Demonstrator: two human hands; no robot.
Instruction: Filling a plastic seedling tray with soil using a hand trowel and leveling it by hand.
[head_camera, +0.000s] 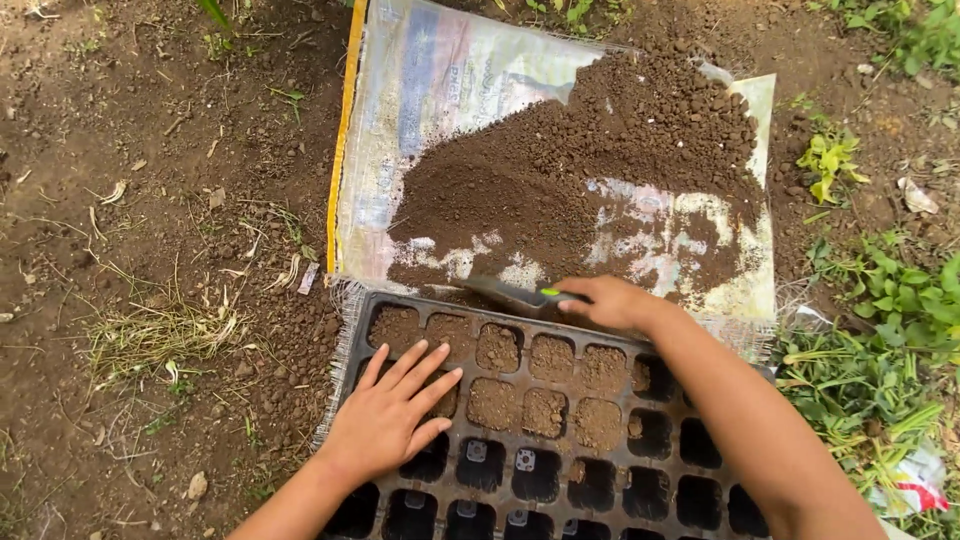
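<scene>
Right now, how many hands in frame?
2. The left hand lies flat, fingers spread, on the seedling tray, over soil-filled cells near its left end. The right hand grips a trowel at the tray's far edge, beside the soil pile. None seem hidden.

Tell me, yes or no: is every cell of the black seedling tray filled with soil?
No: the seedling tray has soil only in its far rows; the near cells are empty.

Soft, even daylight from overhead, likely an overcast sky; shadows stay faint and short under the forearms; mild glare whitens the worn woven plastic sack (450, 90); focus holds sharp centrally; the edges bend slightly outward.
</scene>
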